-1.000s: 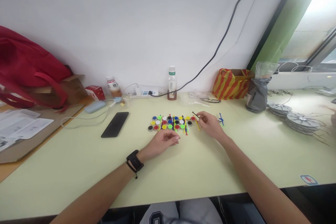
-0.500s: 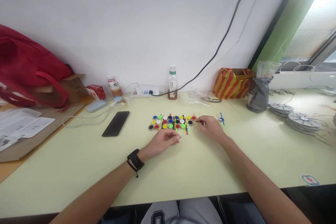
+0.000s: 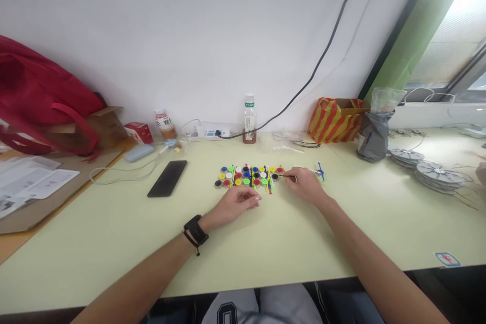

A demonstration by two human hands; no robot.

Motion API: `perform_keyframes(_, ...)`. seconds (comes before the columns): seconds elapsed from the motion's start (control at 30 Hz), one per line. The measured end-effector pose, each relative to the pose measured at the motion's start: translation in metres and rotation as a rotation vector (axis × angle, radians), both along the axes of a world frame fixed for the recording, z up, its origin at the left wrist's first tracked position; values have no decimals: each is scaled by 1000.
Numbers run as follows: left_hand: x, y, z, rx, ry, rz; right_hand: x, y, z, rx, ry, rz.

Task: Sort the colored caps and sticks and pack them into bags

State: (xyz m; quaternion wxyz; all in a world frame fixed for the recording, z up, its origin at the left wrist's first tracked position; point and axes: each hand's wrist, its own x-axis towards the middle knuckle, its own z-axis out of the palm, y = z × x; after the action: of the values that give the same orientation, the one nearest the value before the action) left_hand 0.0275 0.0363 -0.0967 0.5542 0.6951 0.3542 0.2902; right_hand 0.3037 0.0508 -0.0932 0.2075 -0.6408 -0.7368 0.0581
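Rows of small round pots with coloured lids stand on the table in front of me, in blue, green, white, yellow, red and black. Thin coloured plastic sticks lie across and between them. My left hand rests just in front of the pots, fingers curled in towards the thumb, with nothing visible in them. To the right of the rows, my right hand pinches a thin dark stick, whose tip points left at the black-lidded pot. Beyond that hand lies a blue plastic piece, partly hidden.
A black phone lies at left. Along the wall stand a drink bottle, a power strip and a striped bag. Stacked grey discs are at right, near another person's hand. A red bag is far left.
My hands and the pots stay almost where they were. At the right edge, another person's hand has shifted slightly.
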Motion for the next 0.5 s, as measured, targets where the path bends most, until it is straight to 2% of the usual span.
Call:
perform_keyframes(0.27, -1, 1, -2, -8, -5, -11, -5, -4, 4, 10, -94, 22)
perform_keyframes(0.43, 0, 1, 0, -2, 2, -14, 2, -3, 7, -22, -130, -88)
perform_keyframes(0.5, 0, 0, 0, 31, 18, -19, 5, -5, 9, -31, -149, -89)
